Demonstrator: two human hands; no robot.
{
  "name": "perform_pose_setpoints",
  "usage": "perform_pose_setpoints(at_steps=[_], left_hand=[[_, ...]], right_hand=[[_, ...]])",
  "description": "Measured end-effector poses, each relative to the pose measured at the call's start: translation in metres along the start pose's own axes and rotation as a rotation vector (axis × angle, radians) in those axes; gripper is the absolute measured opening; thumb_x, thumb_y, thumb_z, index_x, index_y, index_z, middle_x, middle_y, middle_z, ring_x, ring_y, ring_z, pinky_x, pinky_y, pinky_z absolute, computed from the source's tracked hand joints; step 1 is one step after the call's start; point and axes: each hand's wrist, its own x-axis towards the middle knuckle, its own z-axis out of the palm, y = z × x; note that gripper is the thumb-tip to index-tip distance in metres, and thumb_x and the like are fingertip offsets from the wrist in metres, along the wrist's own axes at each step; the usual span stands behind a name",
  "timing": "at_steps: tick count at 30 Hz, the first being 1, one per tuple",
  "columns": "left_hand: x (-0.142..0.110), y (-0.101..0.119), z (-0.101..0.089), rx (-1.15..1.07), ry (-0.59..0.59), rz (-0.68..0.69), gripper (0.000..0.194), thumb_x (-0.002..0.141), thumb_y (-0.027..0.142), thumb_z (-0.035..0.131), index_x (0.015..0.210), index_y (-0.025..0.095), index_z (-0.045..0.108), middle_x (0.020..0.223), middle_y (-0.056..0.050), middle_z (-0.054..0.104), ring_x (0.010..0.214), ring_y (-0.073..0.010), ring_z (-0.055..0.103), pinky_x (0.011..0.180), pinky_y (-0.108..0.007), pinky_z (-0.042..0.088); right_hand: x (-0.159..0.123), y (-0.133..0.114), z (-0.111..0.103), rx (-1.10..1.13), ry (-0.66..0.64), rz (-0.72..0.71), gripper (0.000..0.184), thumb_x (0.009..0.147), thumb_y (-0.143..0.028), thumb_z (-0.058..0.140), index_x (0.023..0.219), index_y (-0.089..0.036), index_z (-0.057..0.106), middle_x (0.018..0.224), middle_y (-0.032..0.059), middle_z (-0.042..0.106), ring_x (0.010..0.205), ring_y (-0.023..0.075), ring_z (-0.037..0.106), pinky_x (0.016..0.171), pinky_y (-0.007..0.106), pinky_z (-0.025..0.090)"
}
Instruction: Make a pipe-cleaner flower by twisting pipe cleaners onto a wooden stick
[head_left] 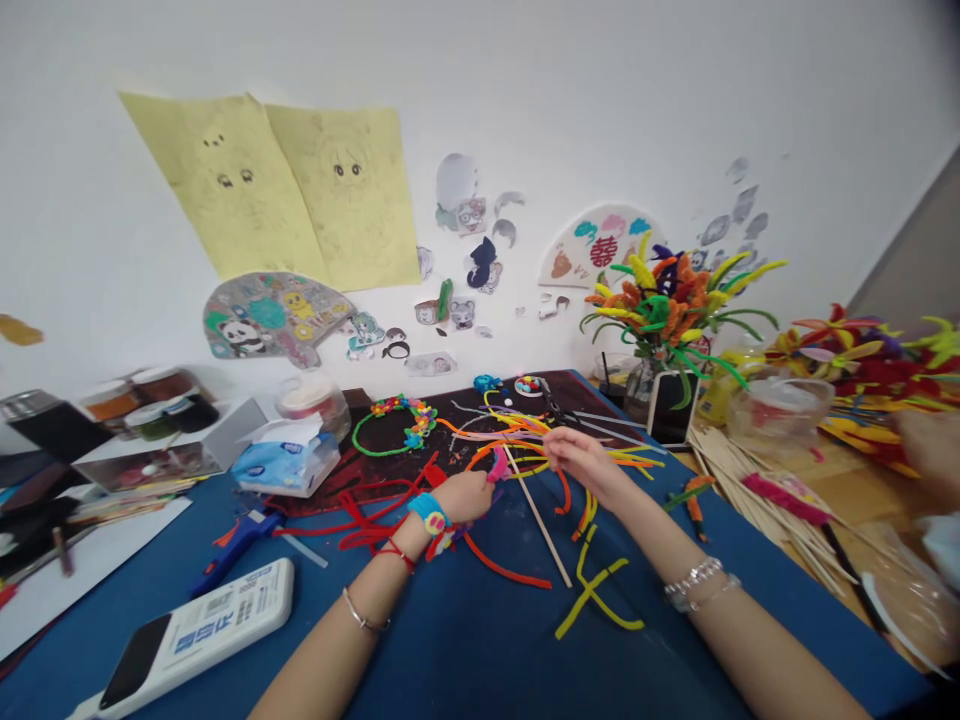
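Observation:
My left hand (pixel 463 496) is closed on a short pink fuzzy piece (pixel 499 464), apparently pipe cleaner, which sticks out past the fingertips. To its right, my right hand (pixel 583 464) is raised with half-curled fingers pointing left, and nothing shows in them. Between the hands lies a thin wooden stick (pixel 538 515), slanting toward me. Orange and yellow pipe cleaners (pixel 615 458) spread behind and beside the right hand. Red pipe cleaners (pixel 367 518) lie left of the left hand. Yellow pieces (pixel 592 592) are crossed in front of the right hand.
A decorated green ring (pixel 360 440) lies on the dark mat. At left are a tissue pack (pixel 285 458), a blue glue gun (pixel 234 550) and a white device (pixel 199 635). On the right stand a phone (pixel 671 408) and a pipe-cleaner bouquet (pixel 667 295); wooden sticks (pixel 772 495) lie beyond.

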Motion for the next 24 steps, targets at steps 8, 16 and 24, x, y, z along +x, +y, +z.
perform_pose_setpoints(at_steps=[8,16,24], left_hand=[[-0.008,0.005,-0.003,-0.061,-0.174,-0.010,0.045,0.085,0.038,0.016,0.093,0.010,0.052,0.068,-0.010,0.063,0.051,-0.0159,0.059,0.051,-0.025,0.044],[-0.016,0.031,0.012,0.234,-0.024,0.049,0.036,0.083,0.026,0.027,0.093,0.009,0.056,0.089,-0.017,0.060,0.092,-0.0270,0.055,0.069,-0.034,0.043],[-0.025,0.043,0.020,0.223,0.011,0.024,0.025,0.079,0.019,0.037,0.090,0.007,0.057,0.091,-0.018,0.055,0.085,-0.0230,0.056,0.072,-0.033,0.043]], right_hand=[[0.016,0.005,-0.064,0.322,0.310,-0.035,0.017,0.062,-0.017,0.064,0.078,-0.018,0.058,0.057,-0.0047,0.047,0.048,0.0053,0.041,0.048,0.020,0.036],[0.021,0.014,-0.096,0.499,0.485,0.013,0.015,0.060,-0.012,0.059,0.072,-0.018,0.052,0.047,-0.0070,0.039,0.040,0.0048,0.033,0.039,0.019,0.031],[0.022,0.017,-0.097,0.510,0.469,0.035,0.015,0.061,-0.013,0.059,0.074,-0.017,0.052,0.047,-0.0071,0.039,0.040,0.0046,0.033,0.038,0.018,0.031]])
